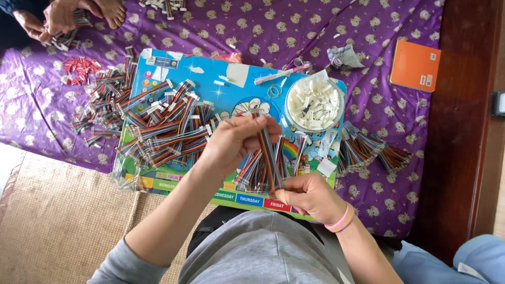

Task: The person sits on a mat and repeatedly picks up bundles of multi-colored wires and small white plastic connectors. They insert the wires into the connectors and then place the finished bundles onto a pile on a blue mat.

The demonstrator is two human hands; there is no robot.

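An orange notebook (415, 65) lies near a crumpled paper (344, 56) on the purple cloth (294, 31)

Ribbon cable (269, 152): upper end hidden inside left hand (234, 142), lower end inside right hand (310, 199). Blue board (236, 102): near edge covered by both forearms. Co-worker's hands (52, 18): cut off at top edge. White pieces in clear bowl (314, 103): too small to identify. Dark object (498, 103): cropped at right edge.

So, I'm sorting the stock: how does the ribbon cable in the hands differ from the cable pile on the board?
The ribbon cable is single, pulled straight between the left hand and right hand; the cable pile holds many, lying crisscrossed on the blue board. Both are rainbow-striped.
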